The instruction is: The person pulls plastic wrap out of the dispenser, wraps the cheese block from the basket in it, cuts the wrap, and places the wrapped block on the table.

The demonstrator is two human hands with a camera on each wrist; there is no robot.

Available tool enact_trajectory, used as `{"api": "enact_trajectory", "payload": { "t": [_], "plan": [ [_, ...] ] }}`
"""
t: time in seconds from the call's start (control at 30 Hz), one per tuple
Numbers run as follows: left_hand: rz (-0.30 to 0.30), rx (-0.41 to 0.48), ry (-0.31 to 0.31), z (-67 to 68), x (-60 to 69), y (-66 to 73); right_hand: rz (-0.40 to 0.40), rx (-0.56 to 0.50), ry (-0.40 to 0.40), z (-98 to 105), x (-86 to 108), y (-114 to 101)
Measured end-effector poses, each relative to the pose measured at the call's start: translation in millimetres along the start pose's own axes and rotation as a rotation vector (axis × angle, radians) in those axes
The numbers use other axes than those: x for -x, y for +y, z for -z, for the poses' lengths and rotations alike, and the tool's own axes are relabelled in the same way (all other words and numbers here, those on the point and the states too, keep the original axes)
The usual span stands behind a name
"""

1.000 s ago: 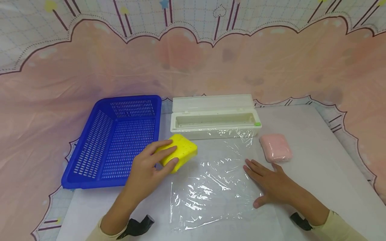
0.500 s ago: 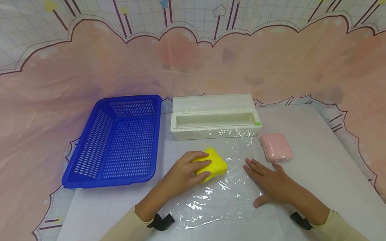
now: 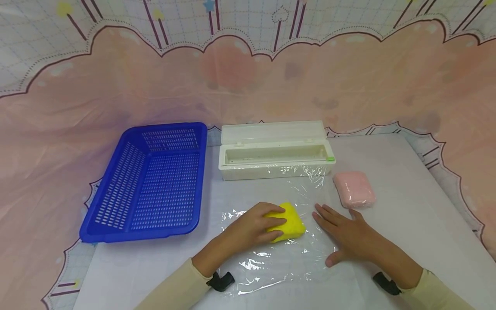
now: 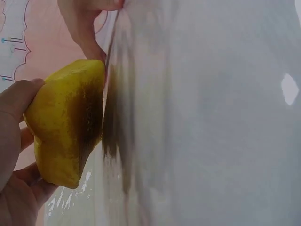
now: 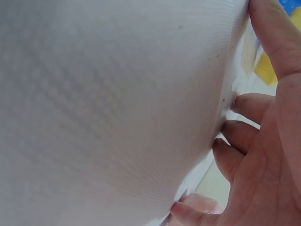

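My left hand [image 3: 249, 228] holds a yellow sponge [image 3: 293, 223] by its left side, fingers and thumb bent round it. The sponge is low over a sheet of clear plastic wrap [image 3: 259, 265], close to the surface; whether it touches cannot be told. In the left wrist view the sponge [image 4: 63, 122] casts a dark reflection on the shiny film. My right hand [image 3: 350, 239] rests with spread fingers on the right edge of the wrap. The wrap runs back to a long white dispenser box [image 3: 277, 172] with a raised lid.
A pink block wrapped in clear film [image 3: 354, 189] lies just beyond my right hand. To the left stands a blue plastic basket [image 3: 145, 237] with perforated walls. A patterned cloth [image 3: 248, 86] hangs behind the white tabletop [image 3: 387, 172].
My left hand has carried the sponge from beside the basket rightward and toward me, down over the middle of the wrap. The right hand has kept its place.
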State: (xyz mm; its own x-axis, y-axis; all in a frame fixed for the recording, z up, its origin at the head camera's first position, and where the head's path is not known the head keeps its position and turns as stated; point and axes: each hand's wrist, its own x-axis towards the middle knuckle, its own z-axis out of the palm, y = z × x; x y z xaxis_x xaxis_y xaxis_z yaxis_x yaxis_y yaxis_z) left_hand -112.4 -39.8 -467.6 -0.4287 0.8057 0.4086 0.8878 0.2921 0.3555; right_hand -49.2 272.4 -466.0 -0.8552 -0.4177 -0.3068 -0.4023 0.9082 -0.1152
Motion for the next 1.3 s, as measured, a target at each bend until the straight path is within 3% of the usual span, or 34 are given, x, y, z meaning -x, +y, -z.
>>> {"api": "enact_trajectory", "payload": {
  "t": [0.4,0.63,0.9,1.13,1.3],
  "plan": [
    [0.002,0.050,-0.083,0.3,5.7,-9.1,0.000,0.012,-0.009,1.2,-0.7,-1.1],
    [0.087,0.110,-0.200,6.5,6.0,-7.0,-0.015,-0.007,-0.028,1.6,-1.0,-1.4],
    [0.128,0.100,-0.299,8.9,7.4,-8.5,-0.021,-0.017,-0.027,1.5,-0.9,-1.2],
    [0.238,0.116,-0.437,14.4,7.8,-5.5,-0.010,-0.030,-0.016,1.7,0.8,0.1],
    [0.246,0.073,-0.489,16.8,9.2,-3.8,-0.001,-0.047,-0.008,1.8,4.1,3.6]
  ]
}}
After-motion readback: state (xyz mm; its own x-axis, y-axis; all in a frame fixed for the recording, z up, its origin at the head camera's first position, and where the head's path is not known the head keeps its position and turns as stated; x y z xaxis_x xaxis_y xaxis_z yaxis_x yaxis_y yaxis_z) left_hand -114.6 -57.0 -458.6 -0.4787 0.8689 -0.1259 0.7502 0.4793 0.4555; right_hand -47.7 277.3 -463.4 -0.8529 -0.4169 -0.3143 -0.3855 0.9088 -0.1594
